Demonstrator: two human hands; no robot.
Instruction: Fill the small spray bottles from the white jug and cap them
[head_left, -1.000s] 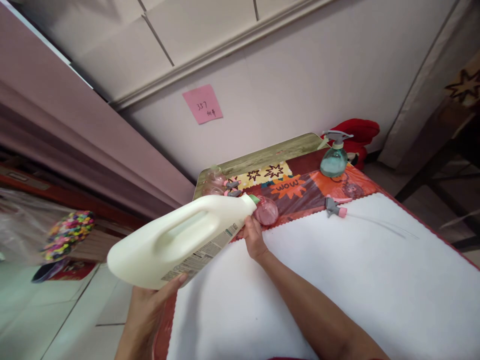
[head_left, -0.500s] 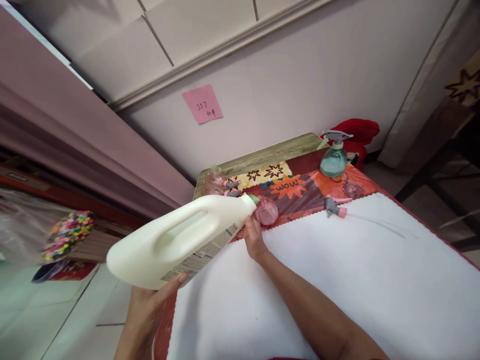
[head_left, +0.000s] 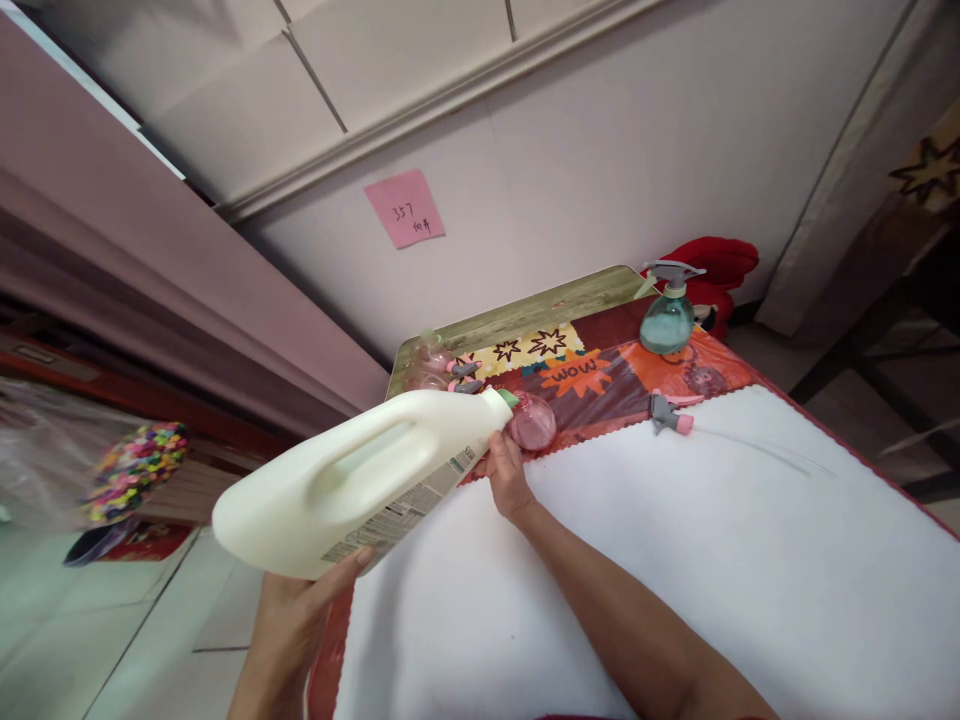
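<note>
A large white jug [head_left: 352, 480] with a moulded handle and a printed label is tipped on its side, its green-rimmed neck over a small pink bottle [head_left: 531, 422] that stands on the table. My left hand [head_left: 300, 610] cups the jug's base from below, fingers wrapped up its side. My right hand [head_left: 506, 478] is closed round the low part of the pink bottle, just under the jug's neck.
A white cloth [head_left: 675, 560] covers most of the table over a red patterned mat [head_left: 600, 380]. A teal spray bottle [head_left: 667, 315] stands at the far end, a loose pink-grey spray head [head_left: 670, 415] lies near it, and more pink bottles [head_left: 439, 365] are at the far left corner.
The jug's base has shifted very slightly left. Otherwise nothing has visibly changed.
</note>
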